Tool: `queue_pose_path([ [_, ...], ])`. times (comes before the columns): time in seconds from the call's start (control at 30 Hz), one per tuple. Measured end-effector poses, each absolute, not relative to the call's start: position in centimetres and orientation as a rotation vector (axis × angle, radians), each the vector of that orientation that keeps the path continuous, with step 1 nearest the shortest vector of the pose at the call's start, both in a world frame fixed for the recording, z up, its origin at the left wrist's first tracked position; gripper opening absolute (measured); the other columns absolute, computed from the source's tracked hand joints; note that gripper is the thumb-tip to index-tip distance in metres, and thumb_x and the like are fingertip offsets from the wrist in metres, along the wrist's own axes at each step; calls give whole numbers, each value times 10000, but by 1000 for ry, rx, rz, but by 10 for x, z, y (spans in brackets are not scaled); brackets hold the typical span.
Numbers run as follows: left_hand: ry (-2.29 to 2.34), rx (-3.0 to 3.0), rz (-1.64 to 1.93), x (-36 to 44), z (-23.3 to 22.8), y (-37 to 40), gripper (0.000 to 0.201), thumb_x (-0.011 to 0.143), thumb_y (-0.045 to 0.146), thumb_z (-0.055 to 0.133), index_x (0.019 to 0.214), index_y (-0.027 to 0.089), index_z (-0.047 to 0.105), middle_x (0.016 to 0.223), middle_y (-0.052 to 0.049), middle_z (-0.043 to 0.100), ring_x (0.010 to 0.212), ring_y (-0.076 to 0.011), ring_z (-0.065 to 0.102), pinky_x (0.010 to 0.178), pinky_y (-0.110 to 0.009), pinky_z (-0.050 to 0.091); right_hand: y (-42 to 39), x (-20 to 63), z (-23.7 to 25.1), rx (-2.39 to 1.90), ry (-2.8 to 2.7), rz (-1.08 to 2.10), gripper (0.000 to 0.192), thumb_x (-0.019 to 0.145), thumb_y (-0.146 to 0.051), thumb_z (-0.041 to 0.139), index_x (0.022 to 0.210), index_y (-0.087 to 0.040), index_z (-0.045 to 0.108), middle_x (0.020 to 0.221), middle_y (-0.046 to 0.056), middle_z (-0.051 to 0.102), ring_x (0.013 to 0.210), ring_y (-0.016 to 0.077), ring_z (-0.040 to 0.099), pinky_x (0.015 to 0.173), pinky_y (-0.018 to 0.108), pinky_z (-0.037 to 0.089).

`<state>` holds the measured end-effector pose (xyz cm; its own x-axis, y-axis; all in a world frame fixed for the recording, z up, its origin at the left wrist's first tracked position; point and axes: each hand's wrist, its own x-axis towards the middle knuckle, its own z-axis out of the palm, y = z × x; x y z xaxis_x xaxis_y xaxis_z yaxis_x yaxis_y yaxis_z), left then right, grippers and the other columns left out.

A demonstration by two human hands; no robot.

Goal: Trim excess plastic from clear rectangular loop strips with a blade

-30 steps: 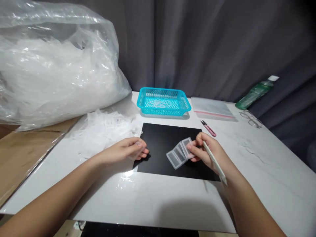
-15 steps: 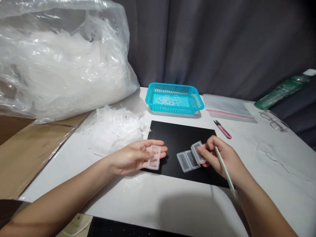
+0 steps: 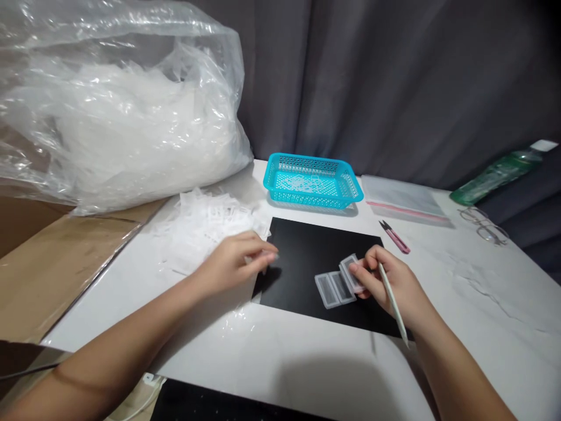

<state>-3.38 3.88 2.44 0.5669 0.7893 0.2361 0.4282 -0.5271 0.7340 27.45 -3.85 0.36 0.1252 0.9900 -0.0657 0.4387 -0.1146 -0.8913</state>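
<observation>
Right grip (image 3: 385, 280) pinches clear cases (image 3: 337, 285) (fanned leftward) — on mat (image 3: 307, 257).

A turquoise plastic basket (image 3: 312, 181) stands near the far edge of the tabletop (image 3: 482, 327). To its right a zip bag (image 3: 405, 197) lies flat, and pink thread snips (image 3: 395, 236) lie in front of it. A green bottle (image 3: 499, 173) and spectacles (image 3: 484, 223) are at the far right corner. A big clear bag (image 3: 114, 99) of white pieces fills the far left corner, resting partly on brown cardboard (image 3: 48, 263).
</observation>
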Motion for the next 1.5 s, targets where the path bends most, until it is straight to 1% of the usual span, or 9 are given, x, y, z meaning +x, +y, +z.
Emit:
queue_pose_path([
  [0.13,1518,2612,959,-70,35,69,227,912,369,571,1013,214,703,849,-65,645,767,-196,610,690,-331,486,-41,269,4,-1565,-1377,1026,362,848,-377,660,742,-242,341,605,-65,544,484,125,601,446,226,497],
  [0.23,1681,2731,932,-77,37,76,374,825,455,675,1115,219,660,1128,-128,635,1079,-335,563,929,-523,429,-48,257,10,-1369,-1283,1145,360,842,-326,682,739,-233,349,802,-15,649,568,122,648,449,213,527],
  [0.37,1040,2591,892,-36,29,45,573,887,524,554,1331,173,468,1396,-164,484,1354,-336,367,1103,-542,295,-58,240,19,-1019,-1161,1307,359,839,-234,691,755,-234,342,859,-8,704,544,114,665,429,205,544],
  [0.53,513,1924,384,11,12,6,404,954,494,437,1148,150,521,1091,-121,631,989,-218,609,843,-354,508,-57,230,19,-906,-1075,1360,369,832,-206,698,765,-235,336,822,2,734,528,104,655,409,171,509],
  [0.63,529,1653,312,4,13,9,328,961,468,444,893,158,529,757,-8,579,672,-116,554,610,-225,459,-55,232,18,-1018,-1006,1283,365,835,-254,700,763,-233,343,795,17,743,540,115,664,429,182,516],
  [0.9,753,1521,134,-24,18,37,355,906,521,520,851,170,529,621,46,481,460,-80,459,431,-185,379,-60,227,10,-1368,-1218,1148,409,792,-363,717,735,-239,331,955,75,733,820,205,712,610,281,542],
  [1.0,812,1572,74,-17,15,36,341,903,491,522,804,164,525,663,30,488,509,-83,445,445,-180,357,-60,216,0,-1461,-1502,1087,460,711,-358,771,737,-238,327,1128,103,698,995,244,657,796,358,502],
  [1.33,852,1888,265,-14,22,25,428,981,491,346,726,174,482,643,32,445,594,-110,453,539,-210,378,-63,198,-12,-1297,-1328,1200,323,840,-266,575,753,-253,263,744,-31,595,625,139,610,590,268,468],
  [1.5,1003,2374,370,-15,7,32,296,978,399,413,1006,173,602,949,-63,626,886,-211,602,767,-340,495,-52,220,-7,-1562,-1478,1041,289,835,-302,586,771,-245,310,898,7,611,686,148,615,638,303,487],
])
